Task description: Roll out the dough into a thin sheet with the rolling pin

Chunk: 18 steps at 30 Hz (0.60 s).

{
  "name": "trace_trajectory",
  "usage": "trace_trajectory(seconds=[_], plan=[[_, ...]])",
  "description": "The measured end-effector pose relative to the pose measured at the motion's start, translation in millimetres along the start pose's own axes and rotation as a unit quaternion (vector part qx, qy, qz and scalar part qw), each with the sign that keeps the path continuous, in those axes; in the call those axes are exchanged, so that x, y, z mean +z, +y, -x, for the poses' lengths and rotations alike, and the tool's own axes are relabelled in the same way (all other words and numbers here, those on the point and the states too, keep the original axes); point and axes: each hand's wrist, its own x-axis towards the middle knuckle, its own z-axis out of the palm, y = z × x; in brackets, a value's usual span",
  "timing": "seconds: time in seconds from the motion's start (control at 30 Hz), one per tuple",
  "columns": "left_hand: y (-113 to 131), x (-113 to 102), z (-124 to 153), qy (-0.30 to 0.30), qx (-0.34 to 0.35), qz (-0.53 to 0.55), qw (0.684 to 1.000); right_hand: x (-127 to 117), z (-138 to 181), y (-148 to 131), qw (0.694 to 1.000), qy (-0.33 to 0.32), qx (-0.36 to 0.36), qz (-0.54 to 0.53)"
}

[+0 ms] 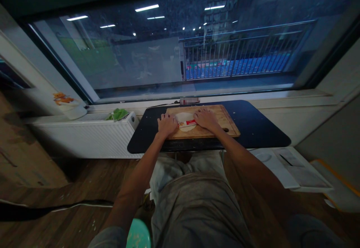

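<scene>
A round, flat sheet of pale dough (184, 116) lies on a wooden cutting board (222, 114). Across it rests a rolling pin (187, 123) with a red and white printed label. My left hand (168, 124) covers the pin's left end, fingers curled over it. On the opposite end, my right hand (206, 117) bends over the pin in the same way. Both palms hide the pin's ends, and the label shows between them. The dough sticks out above and below the pin.
The board sits on a black table (258, 128) against a window sill. To the left stand a white radiator (92, 135) with a green cloth (119, 114) and a white container (73, 110). A turquoise stool or basin (138, 235) is below; a low white table (292, 167) is right.
</scene>
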Motion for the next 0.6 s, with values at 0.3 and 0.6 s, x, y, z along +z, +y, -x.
trace_trajectory(seconds=[0.3,0.6], plan=[[-3,0,-32,0.02,-0.008,0.007,1.0,-5,-25,-2,0.998,-0.009,0.046,-0.032],[-11,10,-59,0.03,0.005,0.016,0.999,3,-59,3,0.992,0.027,0.107,-0.067]])
